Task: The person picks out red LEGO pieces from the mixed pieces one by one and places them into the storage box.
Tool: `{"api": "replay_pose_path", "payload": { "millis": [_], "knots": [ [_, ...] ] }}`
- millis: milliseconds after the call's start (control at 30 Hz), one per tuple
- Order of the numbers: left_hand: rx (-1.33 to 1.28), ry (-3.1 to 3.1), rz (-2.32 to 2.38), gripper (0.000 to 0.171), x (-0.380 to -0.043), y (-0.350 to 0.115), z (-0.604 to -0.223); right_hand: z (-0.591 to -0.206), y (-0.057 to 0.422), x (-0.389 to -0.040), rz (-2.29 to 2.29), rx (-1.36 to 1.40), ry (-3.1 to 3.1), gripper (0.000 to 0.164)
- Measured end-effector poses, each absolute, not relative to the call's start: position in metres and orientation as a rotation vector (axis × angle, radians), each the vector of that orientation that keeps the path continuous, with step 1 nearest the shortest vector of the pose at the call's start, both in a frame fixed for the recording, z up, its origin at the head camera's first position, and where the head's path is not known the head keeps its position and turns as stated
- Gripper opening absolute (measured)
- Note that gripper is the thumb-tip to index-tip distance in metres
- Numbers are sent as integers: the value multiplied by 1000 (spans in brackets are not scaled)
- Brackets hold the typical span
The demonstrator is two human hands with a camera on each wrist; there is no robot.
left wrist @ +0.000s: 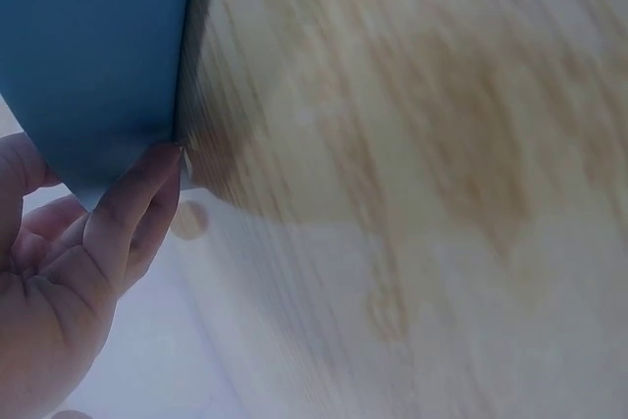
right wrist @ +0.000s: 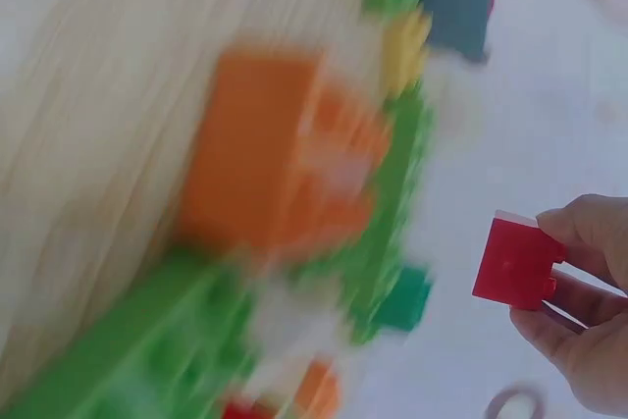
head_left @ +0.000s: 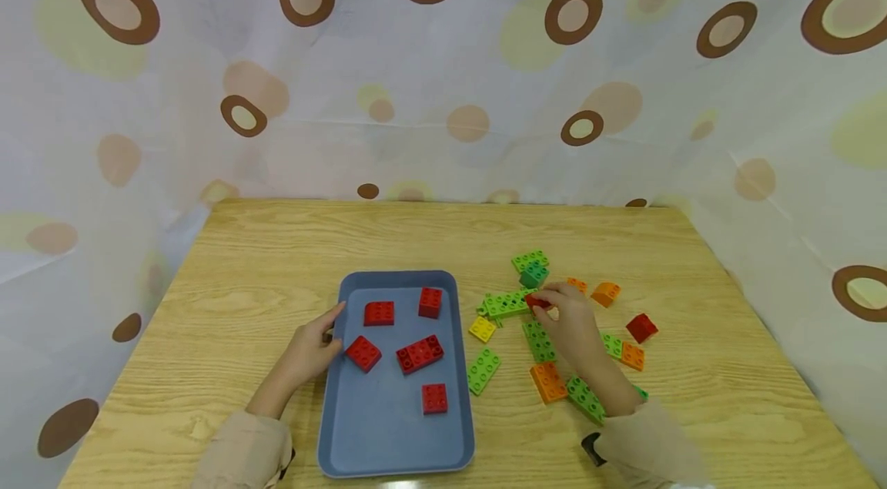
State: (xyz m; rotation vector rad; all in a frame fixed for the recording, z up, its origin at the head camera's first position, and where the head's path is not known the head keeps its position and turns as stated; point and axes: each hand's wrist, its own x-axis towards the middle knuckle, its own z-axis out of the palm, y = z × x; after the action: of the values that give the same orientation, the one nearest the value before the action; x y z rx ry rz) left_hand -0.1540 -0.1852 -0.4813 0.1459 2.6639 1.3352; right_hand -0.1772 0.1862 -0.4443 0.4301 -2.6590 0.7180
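Note:
My right hand (head_left: 570, 319) pinches a red toy brick (right wrist: 515, 262) between thumb and fingertips, raised above the loose bricks on the right. In the right wrist view the brick's studs face the palm. At the tray's left side, my left hand (head_left: 309, 351) holds the edge of the blue-grey tray (head_left: 329, 427) with thumb and fingers. The left wrist view shows these fingers (left wrist: 132, 198) against the tray's outer wall. Inside the tray lie several red bricks, among them a long one (head_left: 420, 354) and a square one (head_left: 434, 398).
Right of the tray are scattered a yellow brick (head_left: 482, 329), a light green brick (head_left: 483, 371), an orange brick (head_left: 549, 382) and a dark green brick (head_left: 534, 274). Another red brick (head_left: 641, 328) lies farther right. A patterned cloth (head_left: 443, 88) hangs behind the wooden table (head_left: 277, 242).

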Motion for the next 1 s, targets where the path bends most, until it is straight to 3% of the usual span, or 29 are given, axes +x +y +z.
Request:
{"api": "replay_pose_path", "payload": {
  "millis": [533,1000],
  "knots": [
    [164,2662,1356,60,-155,-186,-482,-433,70,-136,710,1206,-2578,14],
    [160,2692,1330,59,-155,-187,-482,-446,30,-125,633,1693,-2696,13]
  ]
}}
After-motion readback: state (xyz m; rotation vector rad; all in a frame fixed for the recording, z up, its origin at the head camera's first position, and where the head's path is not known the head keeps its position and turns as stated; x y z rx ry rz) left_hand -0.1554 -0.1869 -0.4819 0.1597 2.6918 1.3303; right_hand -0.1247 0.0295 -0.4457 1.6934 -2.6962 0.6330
